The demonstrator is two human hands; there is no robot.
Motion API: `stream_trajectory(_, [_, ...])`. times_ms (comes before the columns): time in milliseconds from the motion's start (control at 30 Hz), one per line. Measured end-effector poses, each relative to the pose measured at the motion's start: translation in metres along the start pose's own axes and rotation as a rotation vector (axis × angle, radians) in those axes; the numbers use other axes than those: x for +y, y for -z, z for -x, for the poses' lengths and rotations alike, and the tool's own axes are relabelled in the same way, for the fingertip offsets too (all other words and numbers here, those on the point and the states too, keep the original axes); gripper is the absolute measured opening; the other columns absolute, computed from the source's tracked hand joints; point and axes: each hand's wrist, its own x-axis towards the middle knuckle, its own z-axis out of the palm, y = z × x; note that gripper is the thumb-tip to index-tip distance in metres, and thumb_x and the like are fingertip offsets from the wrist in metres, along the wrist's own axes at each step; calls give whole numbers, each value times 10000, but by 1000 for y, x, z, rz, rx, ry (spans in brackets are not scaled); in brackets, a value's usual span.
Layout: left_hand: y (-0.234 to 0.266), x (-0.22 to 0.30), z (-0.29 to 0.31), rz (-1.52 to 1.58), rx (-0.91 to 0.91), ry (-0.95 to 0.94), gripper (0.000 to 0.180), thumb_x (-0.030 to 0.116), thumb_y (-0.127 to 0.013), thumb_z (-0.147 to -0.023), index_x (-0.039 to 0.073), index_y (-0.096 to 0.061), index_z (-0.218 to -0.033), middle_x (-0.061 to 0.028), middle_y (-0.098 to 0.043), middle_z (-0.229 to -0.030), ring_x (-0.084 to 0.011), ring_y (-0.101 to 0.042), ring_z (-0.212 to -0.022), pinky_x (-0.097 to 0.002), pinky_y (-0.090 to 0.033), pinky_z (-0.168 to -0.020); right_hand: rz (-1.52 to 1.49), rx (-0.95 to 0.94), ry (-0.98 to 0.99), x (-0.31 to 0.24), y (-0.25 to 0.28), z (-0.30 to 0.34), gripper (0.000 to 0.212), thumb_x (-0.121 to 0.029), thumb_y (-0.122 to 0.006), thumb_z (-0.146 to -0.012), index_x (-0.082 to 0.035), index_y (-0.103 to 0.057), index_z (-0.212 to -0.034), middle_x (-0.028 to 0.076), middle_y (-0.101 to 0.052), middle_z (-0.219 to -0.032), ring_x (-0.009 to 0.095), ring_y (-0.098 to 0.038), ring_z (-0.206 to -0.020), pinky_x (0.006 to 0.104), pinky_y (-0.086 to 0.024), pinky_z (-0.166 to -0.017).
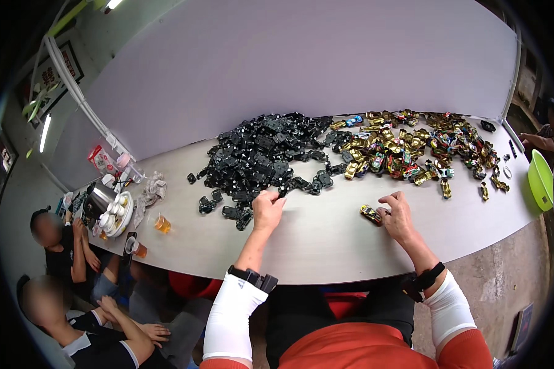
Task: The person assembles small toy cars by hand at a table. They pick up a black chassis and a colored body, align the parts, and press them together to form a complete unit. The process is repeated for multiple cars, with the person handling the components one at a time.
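My left hand [268,211] is closed, its fingertips by the near edge of a big heap of black toy-car chassis [252,150]; what its fingers hold, if anything, is hidden. To the right, the curled fingers of my right hand [397,216] are at the end of a small black, gold and red toy car [370,214], low over the table [326,246]. Beyond this hand spreads a pile of gold and multicoloured toy cars [406,147]. A few black chassis [234,213] lie loose beside my left hand.
A cup of amber drink [162,223] and a second cup [135,247] stand left, near a tray with white cups [120,215] and crumpled cloth [154,188]. A green basin [540,181] is at the right edge. Two people sit at the left; another person is far right.
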Motion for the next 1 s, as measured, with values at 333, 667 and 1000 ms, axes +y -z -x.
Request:
stream_trajectory(333, [16,76,90,1258,-875,623,220,99,-537,-896,-39,-573,-1064,-62,-600,-775,-116,-569,-610,-209,-447,-472,-795,-672,-322,-74,-17,25,229,-140,-635,-835,16,-611,-1002,16,-583,-679,50,-450,-509,198,-365,-440])
stream_trajectory(667, [-21,90,121,1586,-183,399,356,4,-668,-767,-5,-542,-1100,-97,-576,-1023,-169,-571,-786,-263,-488,-628,-1204,-576,-701,-79,-45,57,152,-144,-640,-841,-17,-564,-871,33,-573,-685,61,-472,-493,198,-358,-405])
stream_trajectory(1000, [-17,80,133,1629,-327,529,347,30,-683,-763,-10,-563,-1086,-115,-616,-984,-189,-605,-846,-271,-511,-658,121,-66,-16,-12,7,5,218,-172,-736,-695,-23,-652,-830,136,-565,-876,314,-586,-794,387,-479,-702])
